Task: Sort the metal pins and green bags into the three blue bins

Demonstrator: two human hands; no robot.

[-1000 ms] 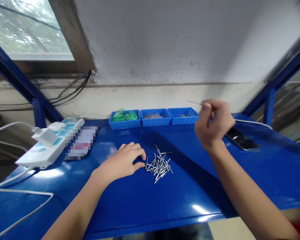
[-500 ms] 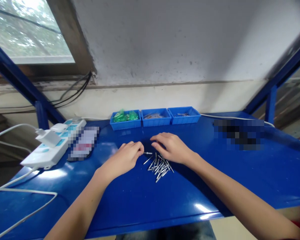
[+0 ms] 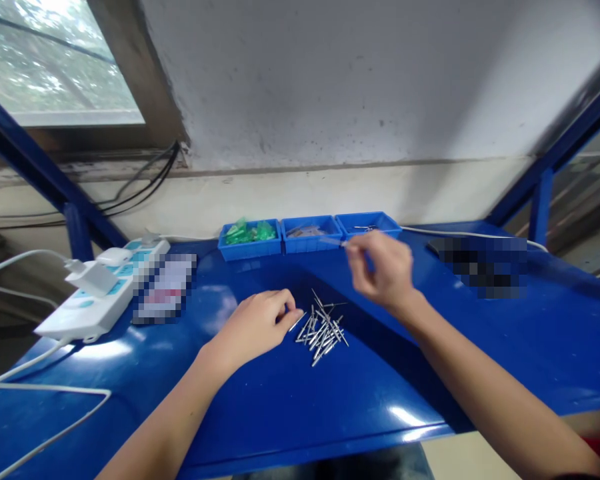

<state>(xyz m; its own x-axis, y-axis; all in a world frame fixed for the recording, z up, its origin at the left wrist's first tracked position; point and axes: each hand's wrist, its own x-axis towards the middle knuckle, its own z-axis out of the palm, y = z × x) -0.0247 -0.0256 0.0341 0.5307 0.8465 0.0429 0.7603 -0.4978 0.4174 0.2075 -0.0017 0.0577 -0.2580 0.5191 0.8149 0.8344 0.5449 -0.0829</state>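
A loose pile of silvery blind rivets (image 3: 323,333) lies on the blue table in front of me. At the pile's left side, my left hand (image 3: 260,323) is closed, thumb and forefinger pinched at the end of a single rivet (image 3: 297,322) close to the tabletop. My right hand (image 3: 384,270) is raised above the table, in front of the right-hand blue bin (image 3: 370,222). Its fingers are closed on another blind rivet, whose thin pin points left and is smeared by motion.
Beside that bin stand a middle blue bin (image 3: 313,245) with small parts and a left blue bin (image 3: 251,249) holding green plastic. A white power strip (image 3: 105,287) with plugs and a blurred-out flat object (image 3: 165,290) lie left. A dark pixelated object (image 3: 483,270) lies right.
My right hand has left the pile, rising and moving right with a rivet. My left hand has shifted slightly right and down, from one rivet to another lying at the pile's edge.
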